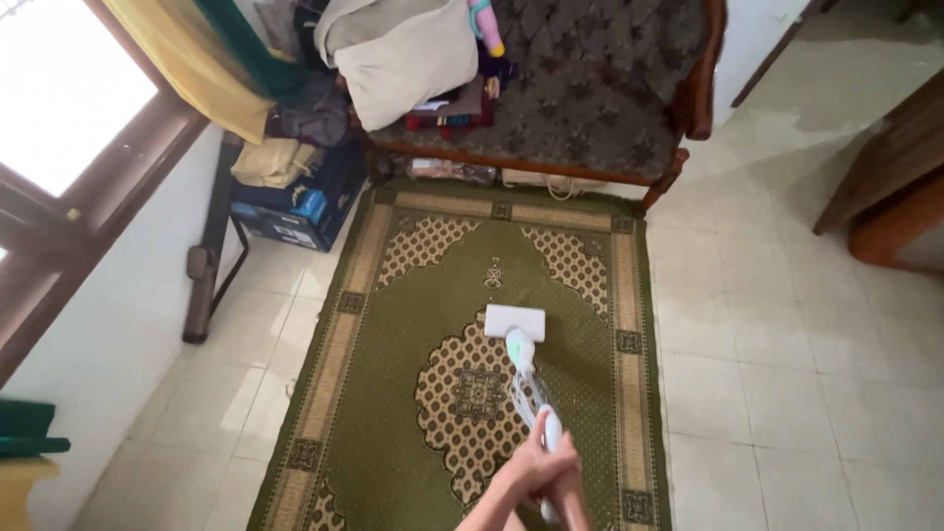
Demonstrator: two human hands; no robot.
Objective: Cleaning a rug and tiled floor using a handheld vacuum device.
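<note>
A white stick vacuum cleaner stands on a green patterned rug [393,393]. Its flat white head [514,322] rests near the rug's middle, and its pole runs back toward me. My left hand [544,475] is at the bottom edge of the view, closed around the vacuum's handle [551,430], with the forearm coming in from the lower left. My right hand is out of view.
A dark upholstered wooden sofa [590,88] with a cushion [403,54] and clothes stands at the rug's far end. Boxes [295,211] and a metal frame sit by the left wall under a window. Wooden furniture [890,187] is at the right. Pale tiles surround the rug.
</note>
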